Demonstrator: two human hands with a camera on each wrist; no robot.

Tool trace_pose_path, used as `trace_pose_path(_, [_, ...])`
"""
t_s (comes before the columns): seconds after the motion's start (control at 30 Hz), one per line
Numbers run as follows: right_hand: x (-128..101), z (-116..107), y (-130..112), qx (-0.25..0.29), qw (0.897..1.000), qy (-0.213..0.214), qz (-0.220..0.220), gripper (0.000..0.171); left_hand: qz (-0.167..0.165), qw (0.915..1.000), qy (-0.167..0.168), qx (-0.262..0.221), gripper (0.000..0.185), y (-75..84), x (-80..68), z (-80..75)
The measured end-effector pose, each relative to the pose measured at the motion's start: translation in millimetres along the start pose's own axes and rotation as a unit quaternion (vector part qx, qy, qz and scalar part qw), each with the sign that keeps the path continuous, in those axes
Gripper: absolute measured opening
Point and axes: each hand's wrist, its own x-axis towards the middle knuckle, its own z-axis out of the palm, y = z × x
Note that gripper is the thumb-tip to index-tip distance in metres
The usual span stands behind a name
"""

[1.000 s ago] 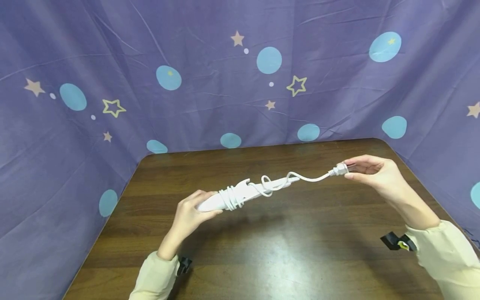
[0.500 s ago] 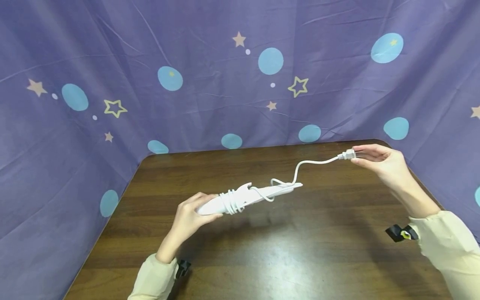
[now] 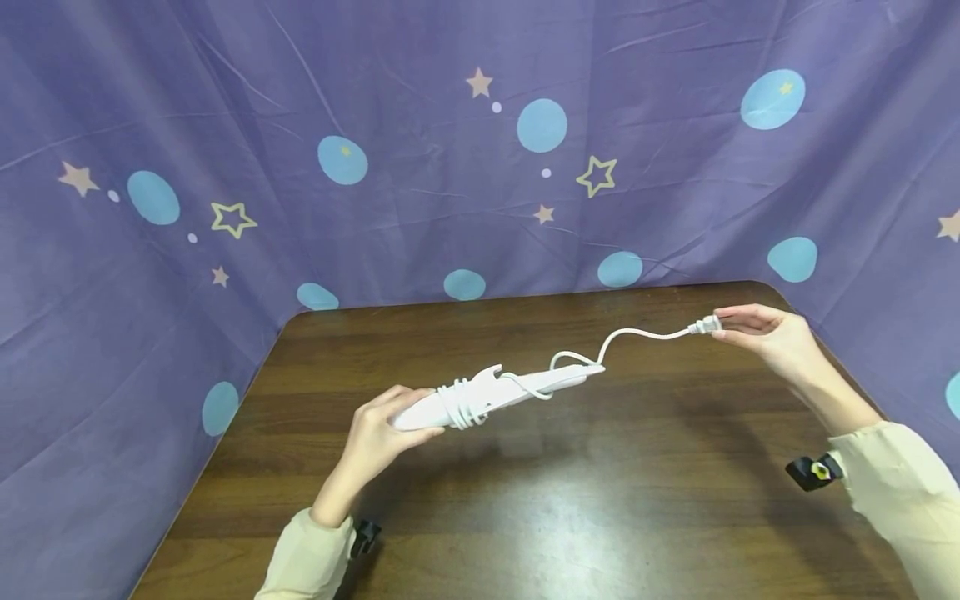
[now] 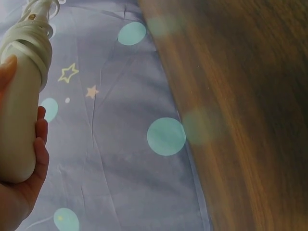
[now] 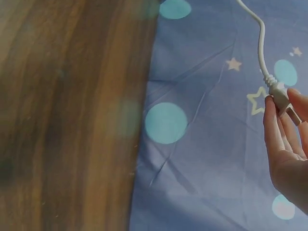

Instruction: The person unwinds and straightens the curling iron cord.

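My left hand (image 3: 378, 429) grips the handle of a white curling iron (image 3: 517, 389), which slants up to the right above the table. In the left wrist view its thick handle (image 4: 19, 115) lies in the palm, with the thumb on top. Several turns of white cord (image 3: 461, 404) are wound round the body. A looser length of cord runs along the barrel, then off past the tip to the right. At that end my right hand (image 3: 772, 337) pinches the two-prong plug (image 3: 707, 325) between thumb and fingertips. Its metal prongs (image 5: 292, 115) point toward the palm.
A dark brown wooden table (image 3: 600, 500) with rounded far corners lies under both hands. Purple fabric (image 3: 420, 225) printed with stars and blue dots hangs behind it and at both sides. Black wrist mounts (image 3: 813, 472) sit at the cuffs.
My right hand has moved the plug rightward, first up and then slightly down. The cord's free part is longer, and its loops near the barrel's tip have loosened. The left hand has barely moved.
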Motion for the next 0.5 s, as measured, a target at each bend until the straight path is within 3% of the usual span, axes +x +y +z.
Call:
trace_pose_path(0.1, [0.1, -3.6, 10.4, -0.012, 1.000, -0.014, -0.001, 0.028, -0.003, 1.0000, 0.004, 0.000, 0.046, -0.7, 0.2, -0.4])
trace_pose_path(0.33, [24.8, -22.9, 110.1, -0.037, 0.997, -0.053, -0.047, 0.036, -0.010, 0.9998, 0.015, -0.011, 0.047, 5.9, 4.7, -3.6])
trace_pose_path(0.47, [10.6, -15.3, 92.1, -0.031, 0.994, -0.089, -0.058, 0.030, -0.018, 0.9997, 0.017, -0.003, 0.048, -0.3, 2.5, -2.3])
trace_pose_path(0.5, [2.4, -11.0, 73.7, -0.027, 0.993, -0.099, -0.053, 0.027, -0.021, 0.9996, 0.018, -0.001, 0.048, -0.6, 2.5, -2.3])
